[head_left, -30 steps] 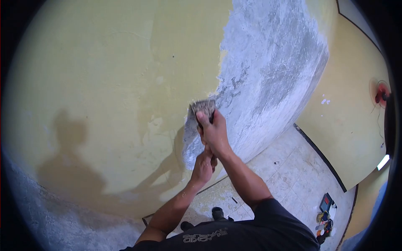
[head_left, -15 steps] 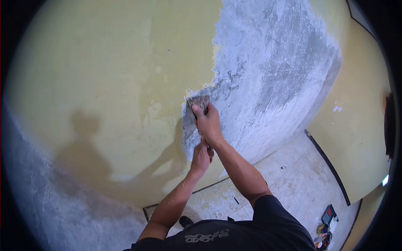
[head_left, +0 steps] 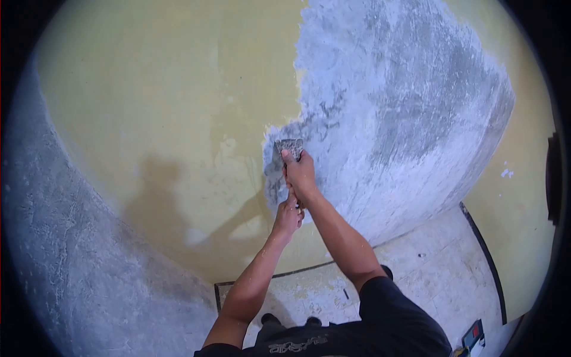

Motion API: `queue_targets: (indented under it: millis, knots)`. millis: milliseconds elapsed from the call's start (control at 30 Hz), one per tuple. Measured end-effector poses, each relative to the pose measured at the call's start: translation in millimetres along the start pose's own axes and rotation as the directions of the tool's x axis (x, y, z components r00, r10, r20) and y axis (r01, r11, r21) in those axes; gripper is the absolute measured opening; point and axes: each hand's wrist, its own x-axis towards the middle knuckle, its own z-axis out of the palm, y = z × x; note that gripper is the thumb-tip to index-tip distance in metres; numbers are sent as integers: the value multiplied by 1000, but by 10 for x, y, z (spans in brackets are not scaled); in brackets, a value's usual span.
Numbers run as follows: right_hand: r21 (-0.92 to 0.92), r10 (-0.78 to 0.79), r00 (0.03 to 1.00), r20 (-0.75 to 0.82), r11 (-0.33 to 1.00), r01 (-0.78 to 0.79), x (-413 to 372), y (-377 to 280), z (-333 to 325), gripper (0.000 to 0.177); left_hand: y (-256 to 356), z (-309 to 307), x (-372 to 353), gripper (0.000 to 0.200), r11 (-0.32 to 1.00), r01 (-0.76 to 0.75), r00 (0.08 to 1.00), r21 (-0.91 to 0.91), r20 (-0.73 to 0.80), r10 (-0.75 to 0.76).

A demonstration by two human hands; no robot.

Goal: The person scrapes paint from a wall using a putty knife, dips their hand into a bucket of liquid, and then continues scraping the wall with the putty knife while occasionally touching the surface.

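Note:
My right hand (head_left: 301, 177) is closed around a scraper (head_left: 289, 147) just below its wide, plaster-smeared metal blade, the thumb lying along it. Lower down, my left hand (head_left: 288, 217) is wrapped round the handle end, which the fingers mostly hide. The blade rests against the grey scraped patch (head_left: 410, 107) of the wall, close to the ragged edge of the yellow paint (head_left: 172, 89). Both forearms reach up from below, with pale flecks on the skin.
Paint flakes lie on the tiled floor (head_left: 440, 262) below, along with a small dark stick (head_left: 345, 294). A dark box with a red panel (head_left: 474, 333) stands at lower right. Bare grey wall (head_left: 89, 256) curves away on the left. A dark skirting strip (head_left: 485, 262) edges the right wall.
The blade has shifted slightly right and down, a little away from the yellow paint's edge. Both hands keep their grip. The camera view has turned a little, so the left grey wall shows more.

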Motion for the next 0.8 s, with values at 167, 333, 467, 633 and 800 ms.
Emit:
queue_targets:
  millis: [167, 333, 467, 633, 800]
  knots:
    - [-41, 55, 998, -10, 998, -56, -43, -285, -58, 30, 93, 41, 60, 50, 1000, 6, 999, 11, 51, -7]
    - [2, 22, 999, -31, 1000, -22, 4, -219, 15, 30, 175, -9, 28, 52, 1000, 14, 996, 27, 89, -17]
    - [-50, 46, 998, -53, 998, -48, 2, -391, -15, 30, 240, 45, 83, 53, 999, -29, 988, 30, 153, 24]
    - [-44, -29, 990, -135, 999, 23, -3, -153, 24, 30, 214, -113, -24, 62, 996, -18, 983, 85, 185, 2]
    - [-125, -88, 985, -149, 990, 70, 11, -255, 33, 29, 244, -31, -3, 61, 998, -59, 981, 37, 190, 50]
